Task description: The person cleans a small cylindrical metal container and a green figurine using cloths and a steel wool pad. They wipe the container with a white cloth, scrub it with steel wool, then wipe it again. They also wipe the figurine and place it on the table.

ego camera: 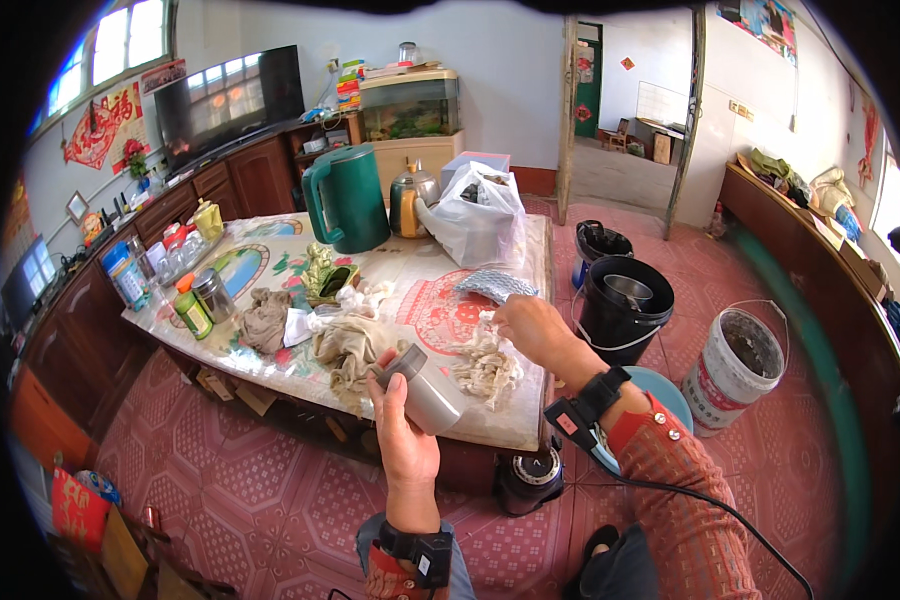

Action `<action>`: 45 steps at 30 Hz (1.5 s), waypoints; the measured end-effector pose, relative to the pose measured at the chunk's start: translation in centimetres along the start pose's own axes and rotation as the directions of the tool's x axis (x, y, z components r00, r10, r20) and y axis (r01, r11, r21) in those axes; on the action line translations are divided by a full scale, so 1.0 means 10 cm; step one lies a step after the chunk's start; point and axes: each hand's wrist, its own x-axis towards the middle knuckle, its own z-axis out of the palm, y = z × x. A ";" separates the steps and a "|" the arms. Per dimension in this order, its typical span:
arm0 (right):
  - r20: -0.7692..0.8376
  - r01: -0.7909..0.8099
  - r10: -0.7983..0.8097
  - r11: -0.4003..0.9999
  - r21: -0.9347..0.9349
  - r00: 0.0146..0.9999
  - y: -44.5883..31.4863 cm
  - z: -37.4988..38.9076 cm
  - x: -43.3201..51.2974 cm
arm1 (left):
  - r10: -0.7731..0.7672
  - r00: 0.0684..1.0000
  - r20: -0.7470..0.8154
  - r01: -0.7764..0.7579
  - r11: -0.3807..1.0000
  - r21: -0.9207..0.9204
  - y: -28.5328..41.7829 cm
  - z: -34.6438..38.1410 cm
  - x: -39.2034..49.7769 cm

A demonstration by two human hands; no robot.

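Observation:
My left hand (405, 442) holds a grey lidded cup (429, 394), tilted, above the front edge of the table. My right hand (532, 326) is over the table's right part, its fingertips at the top of a crumpled off-white cloth (489, 367); whether they pinch it is hard to tell. Just behind that hand lies a silvery quilted item (495, 285). A beige cloth (352, 345) is bunched left of the cup, and a grey-brown cloth (266, 321) lies farther left. Between and behind them stands a green-gold ceramic figure (326, 277).
On the table (529, 427) stand a green electric kettle (349, 199), a metal kettle (412, 199), a white plastic bag (480, 225), a green bottle (193, 313) and a glass jar (214, 296). Right of it are a black bucket (619, 319), a blue basin (664, 390) and a stained white bucket (735, 375).

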 end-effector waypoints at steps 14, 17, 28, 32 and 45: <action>0.079 0.207 -0.225 0.960 0.189 0.971 -0.53 -0.14 -0.41 | 0.008 0.998 0.070 -0.014 0.995 0.098 0.01 0.00 -0.02; 0.006 0.157 -0.162 0.964 0.214 0.987 -0.50 0.04 -0.38 | 0.001 0.984 0.180 -0.030 0.987 0.155 0.00 -0.01 -0.04; -0.330 0.125 0.162 0.704 0.699 0.930 -0.87 -0.38 -0.75 | -0.035 0.936 0.351 -0.013 0.991 0.132 -0.09 0.07 -0.07; -0.441 0.242 0.056 0.771 0.589 0.896 -1.06 -0.38 -0.81 | -0.032 0.939 0.343 0.019 0.999 0.040 -0.16 0.09 -0.10; -0.221 0.059 0.105 0.778 0.626 0.970 -0.67 -0.46 -0.96 | -0.008 0.958 0.286 0.005 1.000 0.012 -0.06 0.02 -0.07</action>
